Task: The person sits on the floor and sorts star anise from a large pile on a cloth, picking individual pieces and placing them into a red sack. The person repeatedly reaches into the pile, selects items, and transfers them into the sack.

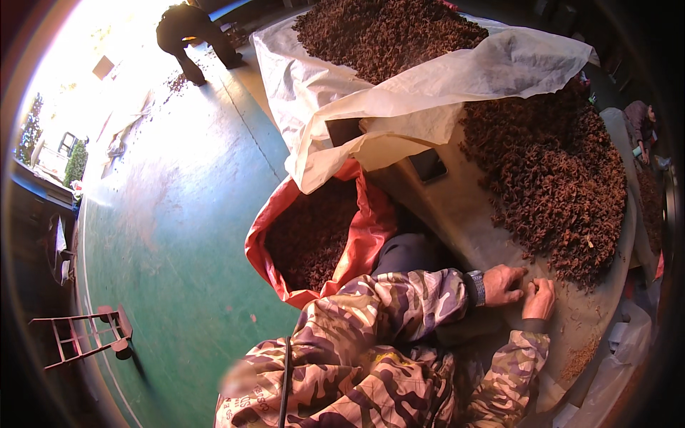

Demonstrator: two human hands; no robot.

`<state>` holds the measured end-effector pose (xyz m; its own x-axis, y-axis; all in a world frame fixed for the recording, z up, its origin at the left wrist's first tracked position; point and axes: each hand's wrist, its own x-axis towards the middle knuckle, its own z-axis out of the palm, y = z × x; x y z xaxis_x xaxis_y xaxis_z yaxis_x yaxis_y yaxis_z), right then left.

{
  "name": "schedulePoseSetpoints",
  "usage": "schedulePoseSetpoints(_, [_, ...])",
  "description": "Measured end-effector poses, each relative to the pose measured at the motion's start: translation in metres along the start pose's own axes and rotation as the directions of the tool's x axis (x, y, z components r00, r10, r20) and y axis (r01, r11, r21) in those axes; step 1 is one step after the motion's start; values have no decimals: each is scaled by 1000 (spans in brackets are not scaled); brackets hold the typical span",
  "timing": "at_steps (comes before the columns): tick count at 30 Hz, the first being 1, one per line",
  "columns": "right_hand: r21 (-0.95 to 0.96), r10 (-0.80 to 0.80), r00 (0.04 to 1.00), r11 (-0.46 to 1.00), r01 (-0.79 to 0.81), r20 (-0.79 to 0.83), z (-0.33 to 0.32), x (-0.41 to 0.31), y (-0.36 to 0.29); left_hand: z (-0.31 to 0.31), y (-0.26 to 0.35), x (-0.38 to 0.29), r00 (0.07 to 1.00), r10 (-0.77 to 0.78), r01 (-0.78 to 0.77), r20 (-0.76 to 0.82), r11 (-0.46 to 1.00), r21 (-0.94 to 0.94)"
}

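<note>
A large heap of dried star anise [556, 187] lies on a tan sheet [481, 235] in front of me. At the heap's near edge, my left hand [504, 285], with a watch at the wrist, rests over the sheet with its fingers bent. Close beside it my right hand [539, 299] has its fingertips curled toward the left one. Whether either hand pinches a small piece is too small to tell. A red sack [369, 224] filled with dark dried pieces stands open by my leg. A dark phone-like object [428, 165] lies on the sheet.
A white woven sheet [460, 75] bears another heap of star anise [390, 37] behind. Small debris [580, 358] lies at the sheet's right edge. A hand truck [88, 337] stands on the green floor [198, 230]. One person [187, 37] bends far back; another person [639, 128] is at far right.
</note>
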<state>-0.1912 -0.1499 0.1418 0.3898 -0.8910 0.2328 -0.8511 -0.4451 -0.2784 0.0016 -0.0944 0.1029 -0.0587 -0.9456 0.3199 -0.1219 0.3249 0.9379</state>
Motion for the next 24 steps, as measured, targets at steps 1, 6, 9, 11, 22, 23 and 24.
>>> schedulePoseSetpoints(1, [6, 34, 999, 999, -34, 22, 0, 2, 0, 0, 1, 0, 1000, 3, -3, -3, 1000, -4])
schedulePoseSetpoints(6, [-55, 76, 994, 996, -72, 73, 0, 6, -3, 3, -4, -2, 999, 38, -38, -22, 999, -1])
schedulePoseSetpoints(9, [-107, 72, 995, 992, -65, 69, 2, 6, -7, 5, -5, -3, 1000, 29, -29, 9, 998, -56])
schedulePoseSetpoints(11, [-94, 42, 998, 995, -37, 50, 6, 4, 1, 5, -5, -2, 1000, 13, -13, 13, 1000, -26])
schedulePoseSetpoints(22, [114, 136, 964, 987, -112, -228, 32, -13, 111, 1, -8, -2, 998, 63, -61, -15, 995, 83])
schedulePoseSetpoints(23, [108, 98, 972, 991, -77, -214, 31, -11, 97, -1, -7, -2, 998, 64, -62, -21, 991, 116])
schedulePoseSetpoints(24, [99, 63, 977, 994, -44, -202, 23, -9, 72, -2, -5, -3, 997, 68, -64, -24, 987, 146])
